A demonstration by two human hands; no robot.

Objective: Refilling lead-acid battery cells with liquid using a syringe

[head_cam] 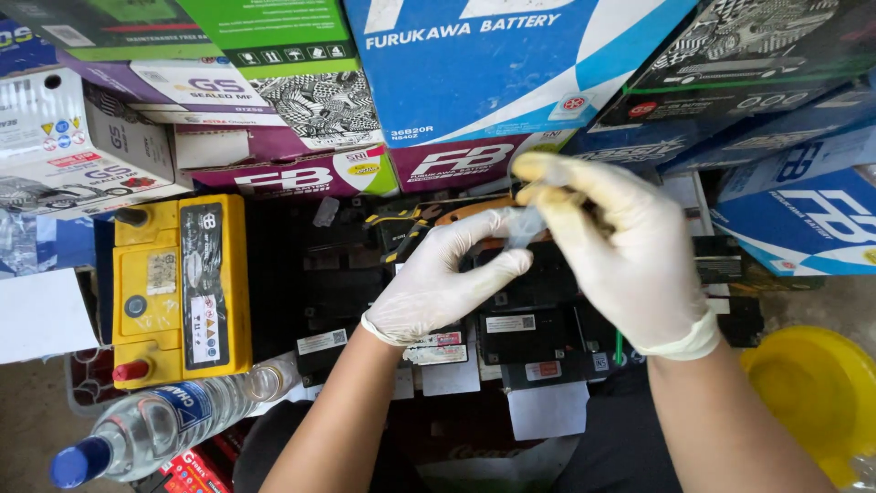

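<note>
A: What do the hands work on?

B: The left hand (438, 283) pinches the loose fingertip of the thin pale glove (525, 226) worn on the right hand (620, 265). Both hands hover over the black batteries (511, 319), in front of the stacked boxes (493, 82).

A: How will the glove handle?

B: Judged from its creases, it is light, soft and stretchy, likely to tear if pulled sharply. The slack tip or the rolled cuff at the wrist looks the safest place to grip.

A: Pose of each hand?

B: The left hand is narrow, thumb and forefinger closed on the glove tip, wrist bent inward. The right hand is half-spread, fingers curved and pointing left, holding nothing itself; its forearm rises from the lower right.

A: Surroundings?

B: A yellow battery (182, 288) lies at left, a water bottle (155, 429) below it, a yellow bowl (817, 393) at right.
</note>
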